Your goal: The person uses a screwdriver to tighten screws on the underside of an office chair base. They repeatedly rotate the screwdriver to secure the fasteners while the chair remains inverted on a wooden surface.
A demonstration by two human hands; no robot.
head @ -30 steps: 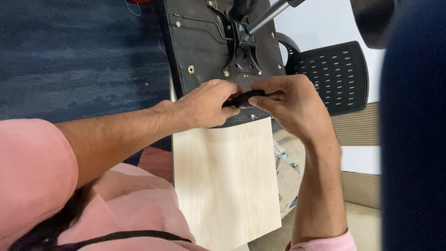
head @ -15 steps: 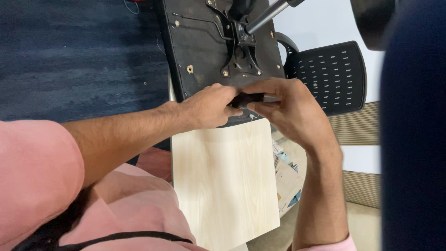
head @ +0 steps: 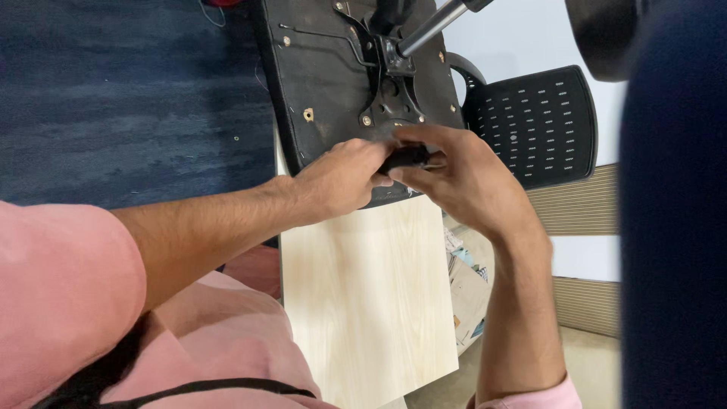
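A pale wood-grain board (head: 371,303) is lying across the person's lap and serving as the work surface. The black underside of a chair seat (head: 333,83) is resting on the board's far end, overhanging it on both sides. Dark blue carpeted floor (head: 129,98) is lying beyond, and printed papers (head: 468,291) are sitting just beside the board's right edge.
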